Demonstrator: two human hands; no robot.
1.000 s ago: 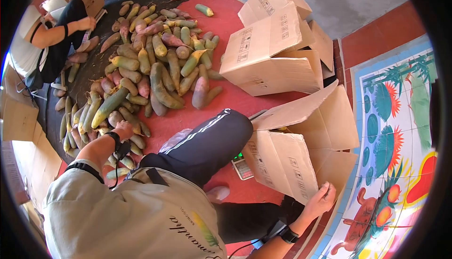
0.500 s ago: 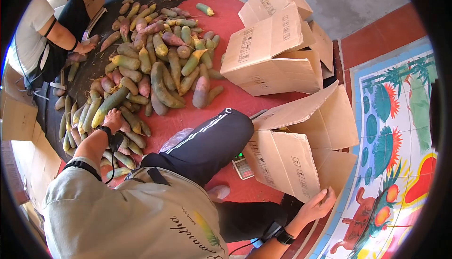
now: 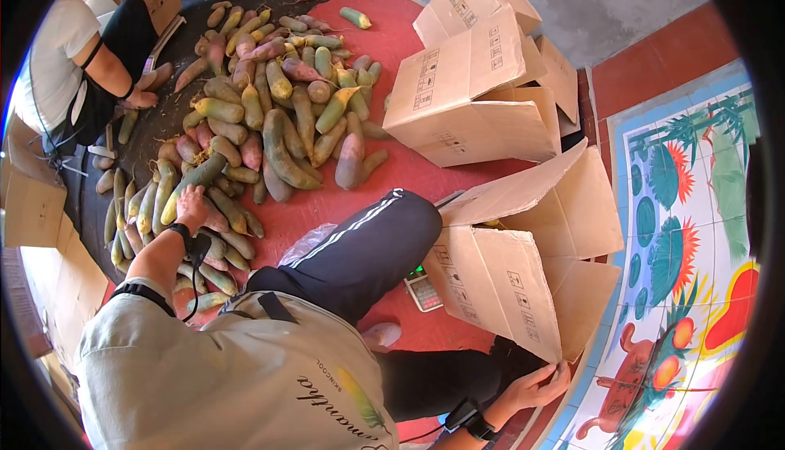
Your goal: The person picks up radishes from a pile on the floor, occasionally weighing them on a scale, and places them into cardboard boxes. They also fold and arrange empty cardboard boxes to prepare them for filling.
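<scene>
My left hand (image 3: 193, 207) is on the pile of radishes, its fingers bent over the side of a long green radish (image 3: 177, 197) with a yellowish end. Other green and pinkish radishes (image 3: 280, 149) lie heaped around and beyond it. At the lower right, my right hand (image 3: 540, 386) is at the bottom corner of an open cardboard carton's flap (image 3: 523, 307), with fingers and thumb closed at its edge. The carton (image 3: 582, 209) stands beside my bent knee. What is inside it is mostly hidden behind the flaps.
A scale (image 3: 423, 291) with a lit green display sits partly under the carton. Further cartons (image 3: 466, 90) stand behind it. Another person (image 3: 78, 66) sits at the left of the pile. A painted tile wall (image 3: 679, 270) borders the right side.
My right hand has moved down and slightly left, and the near carton flap's corner has shifted down with it. My left hand has shifted slightly on the radish. The other person's hand has moved lower.
</scene>
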